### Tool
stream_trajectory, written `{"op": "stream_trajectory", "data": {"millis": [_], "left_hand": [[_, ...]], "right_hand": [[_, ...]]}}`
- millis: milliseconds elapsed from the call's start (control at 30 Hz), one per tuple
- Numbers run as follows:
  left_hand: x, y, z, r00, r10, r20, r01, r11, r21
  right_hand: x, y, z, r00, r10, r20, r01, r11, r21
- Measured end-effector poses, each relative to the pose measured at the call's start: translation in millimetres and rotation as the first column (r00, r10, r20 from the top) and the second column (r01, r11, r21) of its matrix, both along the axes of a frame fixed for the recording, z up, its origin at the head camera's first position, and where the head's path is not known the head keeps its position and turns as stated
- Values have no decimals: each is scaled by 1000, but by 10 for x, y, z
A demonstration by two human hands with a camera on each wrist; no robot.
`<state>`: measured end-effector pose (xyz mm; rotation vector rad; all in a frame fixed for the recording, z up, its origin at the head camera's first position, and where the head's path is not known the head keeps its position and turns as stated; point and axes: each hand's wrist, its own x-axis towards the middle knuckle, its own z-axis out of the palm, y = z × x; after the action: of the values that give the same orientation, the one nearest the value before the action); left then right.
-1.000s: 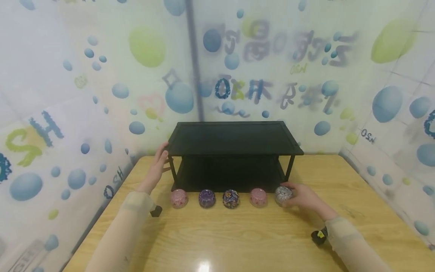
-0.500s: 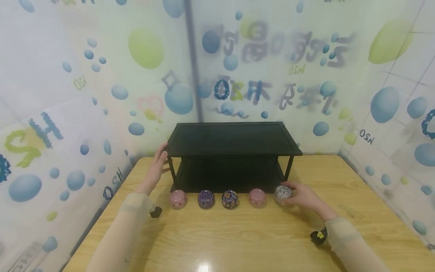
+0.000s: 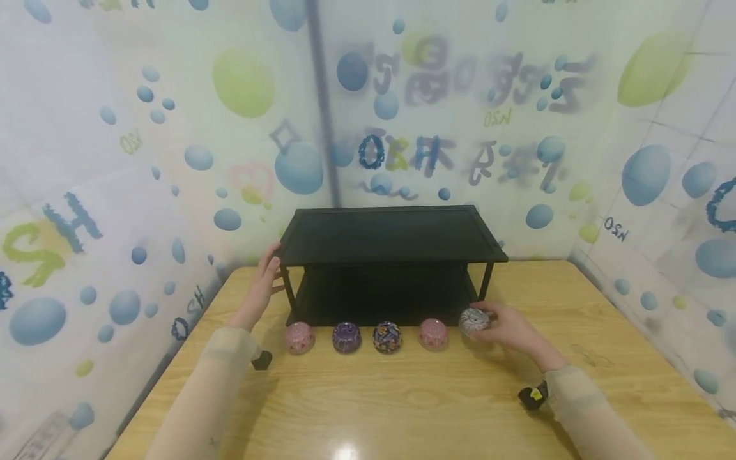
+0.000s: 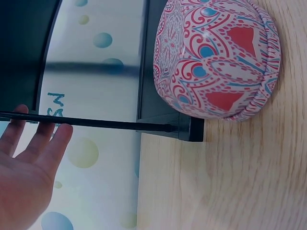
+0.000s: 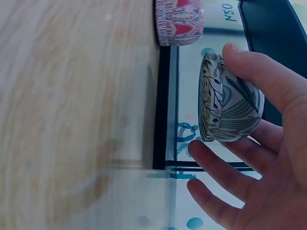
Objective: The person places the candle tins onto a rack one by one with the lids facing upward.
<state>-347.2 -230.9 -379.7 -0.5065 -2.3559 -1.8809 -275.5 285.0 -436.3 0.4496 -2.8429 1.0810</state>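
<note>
My right hand point(image 3: 512, 329) pinches a grey-and-white leaf-patterned round tin point(image 3: 474, 321) between thumb and fingers. In the right wrist view this tin point(image 5: 230, 98) is tilted and apart from the table, by the front right corner of a black two-tier shelf point(image 3: 391, 236). My left hand point(image 3: 261, 287) is at the shelf's left side, its fairly straight fingers point(image 4: 57, 143) touching the thin front post point(image 4: 100, 122). Along the shelf's front edge stand a pink tin point(image 3: 300, 337), a purple tin point(image 3: 346, 337), a dark floral tin point(image 3: 387, 337) and a second pink tin point(image 3: 433, 334).
The shelf's lower board point(image 3: 385, 297) lies low on the wooden table point(image 3: 368, 396), under the raised top. A patterned curtain point(image 3: 391, 96) hangs close behind and on both sides.
My right hand has lifted the grey-and-white tin slightly off the table and tilted it. My left hand stays at the shelf's post. The head view has shifted a little.
</note>
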Motion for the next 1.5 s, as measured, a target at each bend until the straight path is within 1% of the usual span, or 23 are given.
{"op": "stream_trajectory", "data": {"millis": [67,167,267,333,433,533,733,833,933,1033,1267,1500], "left_hand": [[-28,-28,-38,1000,10,-10,-10,1000,-4],[-122,-81,-135,999,32,-21,-32,999,-6],[-134,-93,-155,998,47,-35,-47,999,-9],[-130,-98,-156,998,46,-39,-47,999,-9],[-116,-96,-141,998,47,-34,-47,999,-10],[-87,-80,-100,999,43,-22,-43,999,-9],[54,17,54,1000,18,-3,-18,1000,3],[94,56,91,1000,8,-1,-8,1000,-8],[101,72,96,1000,9,-6,-9,1000,-17],[93,71,87,1000,15,-10,-15,1000,-7],[94,62,83,1000,21,-14,-21,1000,5],[110,60,95,1000,15,-9,-15,1000,-7]], "right_hand": [[-6,-24,25,1000,-1,-3,1,1000,-7],[-20,-49,52,1000,-2,-10,2,1000,-13],[-21,-61,67,1000,-1,-20,1,1000,-12],[-24,-66,66,1000,-4,-22,4,1000,-11],[-29,-67,59,1000,-7,-22,7,1000,-13],[-39,-67,49,1000,-11,-18,11,1000,-22],[-50,-55,51,1000,-9,-25,8,1000,-26],[-47,-49,75,999,-4,-34,3,1000,-25],[-45,-53,102,999,4,-37,-4,1000,-16],[-53,-63,118,999,8,-36,-8,1000,0],[-94,-69,106,999,12,-43,-11,1000,25],[-110,-71,118,998,10,-55,-10,1000,13]]}}
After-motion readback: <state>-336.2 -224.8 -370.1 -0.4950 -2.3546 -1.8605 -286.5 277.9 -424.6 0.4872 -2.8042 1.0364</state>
